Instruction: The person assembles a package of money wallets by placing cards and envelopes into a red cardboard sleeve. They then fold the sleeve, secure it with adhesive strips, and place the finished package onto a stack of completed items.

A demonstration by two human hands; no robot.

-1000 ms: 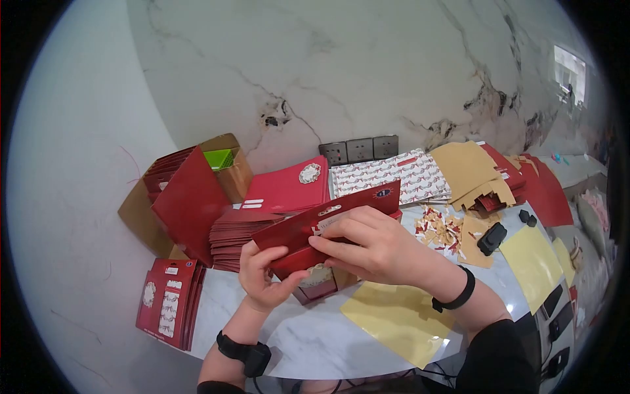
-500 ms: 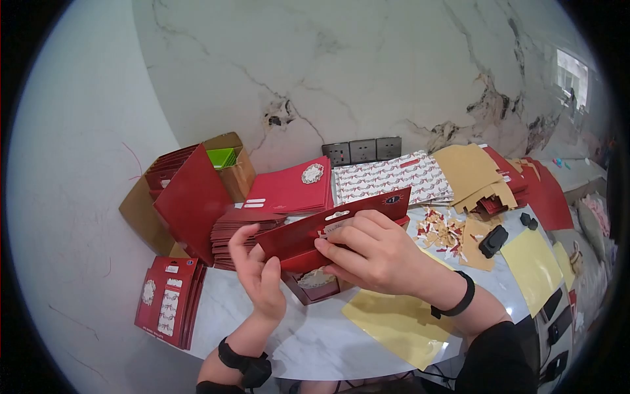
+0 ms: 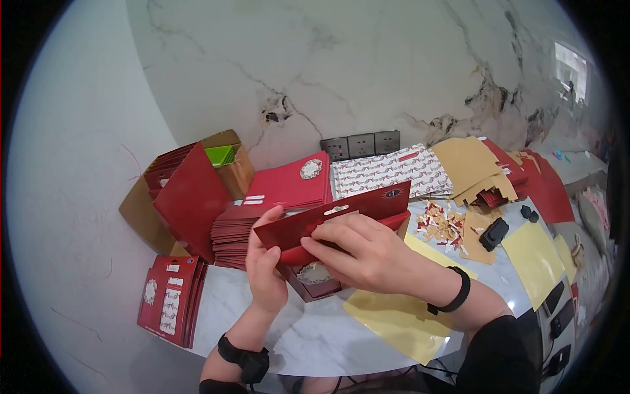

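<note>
A red cardboard packet (image 3: 384,197) with a hang-hole flap and a cut-out window stands tilted above the near part of the table. My left hand (image 3: 268,282) is closed around its left end, thumb on the near side and fingers behind. Across the middle of the packet lies my right hand (image 3: 374,256), its bent fingers pressed against the base of the flap. Those fingers cover part of the packet's front, so what is beneath them stays hidden. A pale ornate label (image 3: 315,273) shows through the window below.
Yellow sheets (image 3: 394,328) lie under my right forearm. To the left are stacked red wallets (image 3: 233,240), finished-looking packets (image 3: 169,299) and a cardboard box (image 3: 239,172). Patterned sheets (image 3: 394,174), paper scraps (image 3: 441,230) and a black device (image 3: 493,234) sit farther back and right.
My left hand has closed from spread fingers onto the packet's left end. My right hand has shifted slightly left and down along the flap.
</note>
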